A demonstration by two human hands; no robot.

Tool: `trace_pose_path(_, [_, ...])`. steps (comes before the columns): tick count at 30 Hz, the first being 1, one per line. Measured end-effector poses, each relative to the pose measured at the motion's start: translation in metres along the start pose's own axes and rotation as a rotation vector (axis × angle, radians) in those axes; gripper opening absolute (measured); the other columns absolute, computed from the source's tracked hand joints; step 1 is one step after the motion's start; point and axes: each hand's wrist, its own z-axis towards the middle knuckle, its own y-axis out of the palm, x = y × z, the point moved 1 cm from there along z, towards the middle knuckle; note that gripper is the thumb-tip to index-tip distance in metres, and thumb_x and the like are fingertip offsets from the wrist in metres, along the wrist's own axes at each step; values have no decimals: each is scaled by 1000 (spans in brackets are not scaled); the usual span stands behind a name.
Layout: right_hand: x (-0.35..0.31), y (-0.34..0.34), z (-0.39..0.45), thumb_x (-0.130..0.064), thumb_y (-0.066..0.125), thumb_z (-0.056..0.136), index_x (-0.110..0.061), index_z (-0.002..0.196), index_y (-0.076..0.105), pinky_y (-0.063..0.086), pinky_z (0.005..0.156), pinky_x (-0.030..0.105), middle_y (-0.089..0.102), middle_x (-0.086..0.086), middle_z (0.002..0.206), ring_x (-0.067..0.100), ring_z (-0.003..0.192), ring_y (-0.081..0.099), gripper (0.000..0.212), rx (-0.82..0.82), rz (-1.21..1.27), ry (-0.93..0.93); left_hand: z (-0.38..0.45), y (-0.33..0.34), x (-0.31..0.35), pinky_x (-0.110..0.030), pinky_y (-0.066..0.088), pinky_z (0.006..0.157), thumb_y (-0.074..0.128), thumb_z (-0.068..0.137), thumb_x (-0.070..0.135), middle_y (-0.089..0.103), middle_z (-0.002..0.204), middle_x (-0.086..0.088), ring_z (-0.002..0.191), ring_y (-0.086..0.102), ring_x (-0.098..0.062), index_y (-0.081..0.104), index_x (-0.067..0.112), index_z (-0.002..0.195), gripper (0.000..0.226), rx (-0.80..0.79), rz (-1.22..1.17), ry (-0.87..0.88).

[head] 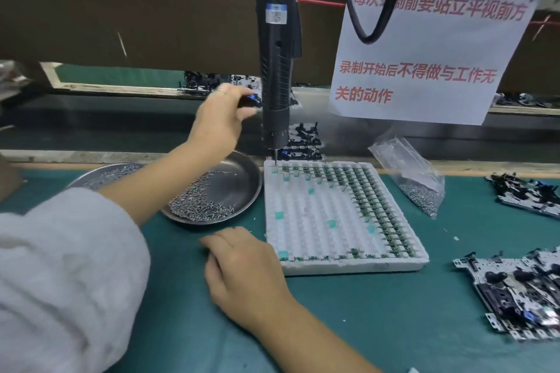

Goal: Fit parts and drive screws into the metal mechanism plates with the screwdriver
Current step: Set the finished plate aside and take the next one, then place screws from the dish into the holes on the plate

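Blue-capped, a small dark part [250, 100] is pinched in the fingers [247, 113] of the left hand [216, 124], which reaches to upper centre of the frame beside the hanging screwdriver [277, 48], probably fetching or setting down a piece at the conveyor. The right hand [245, 269] rests at lower centre on the green counter [378, 306]; its fingers curl down against the surface and appear to grasp nothing. The screwdriver hangs upright, its bit just above the far left corner of the white tray [348, 266], so it stays within reach. This tray holds rows of small green components along its far and right sides; the remaining pockets look vacant. Left of it, a metal dish [242, 188] holds loose screws; a second dish [103, 175] lies behind the forearm. A clear bag [409, 172] right of the tray holds more screws. One metal mechanism plate [515, 291] lies at lower right, another [527, 197] at the right edge.
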Motion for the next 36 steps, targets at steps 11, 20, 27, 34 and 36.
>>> trace_pose_path(11, [-2, -12, -4, -6, 43, 92, -29, 129, 42, 44, 89, 23, 52, 5, 122, 6, 109, 50, 43, 445, 550, 179, -180, -134, -37, -14, 35, 90, 60, 92, 21, 59, 115, 2, 104, 53, -9, 63, 10, 118, 28, 24, 17, 98])
trace_pose_path(20, [-15, -18, -23, -35, 53, 94, -18, 138, 42, 37, 106, 31, 52, -2, 135, 9, 126, 46, 49, 58, 371, -147, -274, -117, -56, -57, 43, 98, 44, 89, 41, 69, 105, 0, 98, 68, -13, 71, 9, 109, 46, -241, 256, 281])
trace_pose_path(27, [-22, -10, -21, -47, 62, 86, -11, 128, 58, 38, 102, 42, 59, 2, 128, 23, 119, 51, 56, -267, -39, -351, -244, -145, -102, -47, 31, 108, 39, 89, 54, 70, 101, 2, 98, 63, -16, 69, 13, 112, 55, -88, 334, 71])
trace_pose_path(34, [-17, -5, -20, -20, 54, 95, -16, 138, 48, 8, 116, 44, 47, -2, 141, 20, 142, 26, 43, -251, -59, -174, -224, -156, -141, -56, 21, 102, 79, 75, 17, 71, 88, -7, 90, 62, -34, 74, 11, 86, 13, -74, 637, -93])
trace_pose_path(36, [-16, -5, -19, -15, 54, 95, -16, 138, 49, 9, 117, 46, 46, -2, 142, 19, 142, 26, 43, -244, -45, -145, -223, -156, -147, -51, 18, 101, 80, 73, 14, 71, 82, -1, 89, 62, -32, 75, 14, 78, 7, -46, 617, -68])
